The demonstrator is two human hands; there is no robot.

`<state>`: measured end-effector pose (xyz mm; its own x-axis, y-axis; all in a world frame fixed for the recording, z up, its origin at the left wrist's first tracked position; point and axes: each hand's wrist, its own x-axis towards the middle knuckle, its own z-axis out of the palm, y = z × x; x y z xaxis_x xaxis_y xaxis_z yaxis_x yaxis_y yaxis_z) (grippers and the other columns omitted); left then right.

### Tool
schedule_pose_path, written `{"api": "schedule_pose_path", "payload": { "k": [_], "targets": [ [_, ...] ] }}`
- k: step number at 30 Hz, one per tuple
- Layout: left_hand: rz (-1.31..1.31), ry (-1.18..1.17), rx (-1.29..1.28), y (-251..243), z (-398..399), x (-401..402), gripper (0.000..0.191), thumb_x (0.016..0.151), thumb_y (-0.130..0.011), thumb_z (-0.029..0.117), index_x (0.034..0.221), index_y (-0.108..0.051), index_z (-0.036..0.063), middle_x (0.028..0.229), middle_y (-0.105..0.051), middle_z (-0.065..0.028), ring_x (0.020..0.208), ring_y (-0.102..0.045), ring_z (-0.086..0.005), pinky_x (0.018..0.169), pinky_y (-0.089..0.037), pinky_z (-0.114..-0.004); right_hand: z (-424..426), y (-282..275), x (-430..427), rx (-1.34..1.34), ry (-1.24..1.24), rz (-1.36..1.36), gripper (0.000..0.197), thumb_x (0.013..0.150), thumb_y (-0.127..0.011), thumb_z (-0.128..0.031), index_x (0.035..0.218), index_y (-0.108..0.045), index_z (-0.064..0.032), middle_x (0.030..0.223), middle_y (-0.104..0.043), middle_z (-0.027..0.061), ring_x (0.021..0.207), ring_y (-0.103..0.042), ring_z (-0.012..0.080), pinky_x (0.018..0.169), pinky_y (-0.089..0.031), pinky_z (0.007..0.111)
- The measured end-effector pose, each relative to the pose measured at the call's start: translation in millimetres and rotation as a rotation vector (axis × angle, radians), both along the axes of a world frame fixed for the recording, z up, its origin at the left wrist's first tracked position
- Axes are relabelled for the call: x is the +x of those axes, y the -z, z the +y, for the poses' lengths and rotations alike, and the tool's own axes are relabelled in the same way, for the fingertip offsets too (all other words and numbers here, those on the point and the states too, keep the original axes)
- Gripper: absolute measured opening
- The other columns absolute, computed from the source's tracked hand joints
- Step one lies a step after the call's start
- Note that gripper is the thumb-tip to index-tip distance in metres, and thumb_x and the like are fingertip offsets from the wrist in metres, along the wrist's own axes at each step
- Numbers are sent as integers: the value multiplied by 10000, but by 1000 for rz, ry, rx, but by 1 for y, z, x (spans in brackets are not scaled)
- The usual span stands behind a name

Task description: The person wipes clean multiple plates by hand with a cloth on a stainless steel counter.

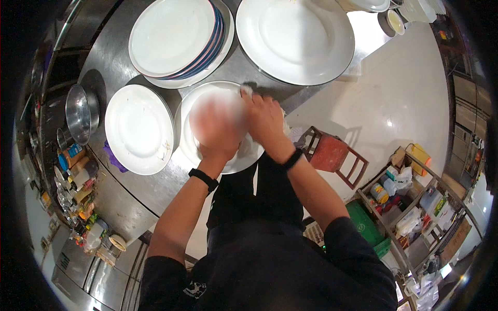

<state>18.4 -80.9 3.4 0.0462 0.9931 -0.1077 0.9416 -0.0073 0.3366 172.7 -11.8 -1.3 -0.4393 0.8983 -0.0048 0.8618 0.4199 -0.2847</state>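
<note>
My left hand [221,130] is over a white plate [187,102] at the near edge of the steel table. A blurred patch covers it, so its fingers cannot be made out. Beside it, my right hand [267,116] bends its fingers around what looks like a white cloth [246,90], at the plate's right rim. Some pale material also shows past the outer side of this hand. To the left lies a stack of oval white plates [140,124]; the top one bears dark specks and a brownish smear near its edge.
A stack of blue-rimmed plates [173,37] and a large white plate [272,35] occupy the far side of the steel table [113,46]. Metal bowls [79,114] and a purple cloth [114,157] are leftward. A red-seated chair [330,152] and a loaded shelf rack [404,217] stand right.
</note>
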Motion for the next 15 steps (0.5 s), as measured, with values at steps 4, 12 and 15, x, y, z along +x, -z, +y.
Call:
{"api": "schedule_pose_path", "payload": {
  "k": [4, 12, 15],
  "targets": [
    [29, 49, 94, -6, 3, -4, 614, 950, -618, 243, 1519, -483, 60, 1613, -373, -230, 1510, -290, -479, 1209, -179, -673, -58, -12, 22, -89, 40, 154, 522, 859, -685, -160, 1373, -645, -78, 1030, -728, 124, 803, -716, 311, 658, -574, 410],
    [38, 33, 88, -2, 3, -5, 584, 898, -670, 242, 1433, -550, 40, 1591, -412, -211, 1494, -340, -453, 1211, -231, -644, 6, -3, -9, -56, -108, 206, 539, 848, -687, -159, 1384, -646, -121, 989, -731, 114, 810, -705, 327, 701, -579, 424],
    [20, 21, 85, -10, 11, -3, 585, 896, -674, 239, 1418, -547, 10, 1581, -425, -213, 1495, -344, -448, 1217, -233, -634, -20, -13, 16, -174, -71, 193, 601, 843, -715, -183, 1436, -618, -180, 1086, -720, 121, 922, -692, 352, 805, -576, 460]
  ]
}}
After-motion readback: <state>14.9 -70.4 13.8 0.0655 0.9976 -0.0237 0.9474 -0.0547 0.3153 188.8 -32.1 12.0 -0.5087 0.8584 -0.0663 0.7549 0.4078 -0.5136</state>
